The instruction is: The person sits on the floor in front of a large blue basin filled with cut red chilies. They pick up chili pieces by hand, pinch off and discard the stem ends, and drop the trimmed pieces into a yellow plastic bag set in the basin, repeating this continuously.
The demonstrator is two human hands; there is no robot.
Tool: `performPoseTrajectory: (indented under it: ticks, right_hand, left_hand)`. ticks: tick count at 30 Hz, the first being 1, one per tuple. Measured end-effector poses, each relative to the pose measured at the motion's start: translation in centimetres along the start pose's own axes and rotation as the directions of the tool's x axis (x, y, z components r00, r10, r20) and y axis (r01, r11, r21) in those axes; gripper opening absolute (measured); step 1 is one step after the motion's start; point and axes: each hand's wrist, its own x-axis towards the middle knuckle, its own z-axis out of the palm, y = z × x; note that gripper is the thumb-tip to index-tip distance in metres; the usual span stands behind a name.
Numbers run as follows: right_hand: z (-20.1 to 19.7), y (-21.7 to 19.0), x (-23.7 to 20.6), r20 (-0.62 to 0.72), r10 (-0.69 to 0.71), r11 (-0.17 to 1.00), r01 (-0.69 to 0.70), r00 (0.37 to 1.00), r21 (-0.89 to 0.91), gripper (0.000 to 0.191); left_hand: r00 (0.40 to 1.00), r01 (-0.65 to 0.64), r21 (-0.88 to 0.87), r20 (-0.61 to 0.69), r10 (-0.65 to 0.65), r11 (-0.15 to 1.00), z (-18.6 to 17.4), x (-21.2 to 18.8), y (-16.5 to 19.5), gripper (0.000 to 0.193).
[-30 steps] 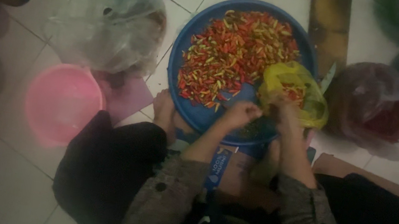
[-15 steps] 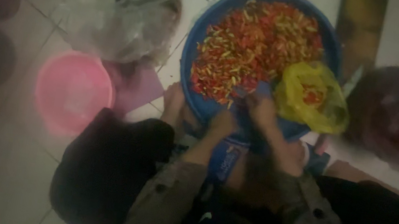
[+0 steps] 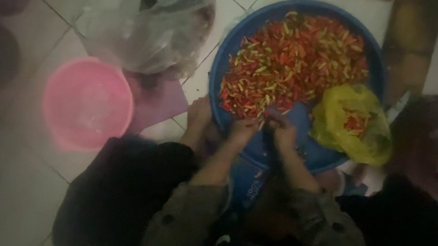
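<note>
Blue plastic basin [image 3: 242, 56] sits on the tiled floor [image 3: 2, 176], holding a heap of red, green and orange chillies [image 3: 294, 61] spread from its centre toward 12 o'clock. I observe the left hand [image 3: 243, 130] and right hand [image 3: 284, 134] side by side at the basin's 6 o'clock edge, touching the near fringe of the heap. Both sets of fingers are curled close together; the picture is too dim and blurred for me to tell whether either has hold of a chilli. A yellow plastic bag [image 3: 351, 130] with a few chillies inside lies in the basin at 4 o'clock, just beside the right hand. A pink bucket [image 3: 88, 102] stands at 9 o'clock, well apart. A clear plastic bag [image 3: 148, 16] lies at 10 o'clock.
</note>
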Motion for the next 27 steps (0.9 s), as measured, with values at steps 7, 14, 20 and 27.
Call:
performPoseTrajectory:
  ticks: [7, 14, 20, 27]
  right_hand:
    - [-1.0, -3.2, -0.9, -0.002, -0.002, 0.941, 0.002, 1.000, 0.338, 0.033]
    - [-2.4, -4.2, -2.7, -0.239, -0.268, 0.949, 0.214, 0.933, -0.231, 0.026]
    - [-3.9, -3.9, -3.0, -0.340, -0.353, 0.929, 0.369, 0.871, -0.021, 0.029]
    - [-10.4, -5.1, -1.5, -0.360, -0.218, 0.707, 0.401, 0.907, 0.583, 0.046]
  left_hand:
    - [0.953, 0.302, -0.312, 0.125, -0.276, 0.901, 2.6, -0.3, 1.5, 0.020]
    - [0.948, 0.288, -0.276, 0.215, -0.233, 0.917, 4.2, -0.1, 2.9, 0.025]
    - [0.845, 0.529, -0.429, 0.349, -0.406, 0.732, 6.2, 0.5, 2.8, 0.015]
    - [0.791, 0.461, -0.105, 0.497, -0.355, 0.881, 8.5, 0.4, 3.8, 0.023]
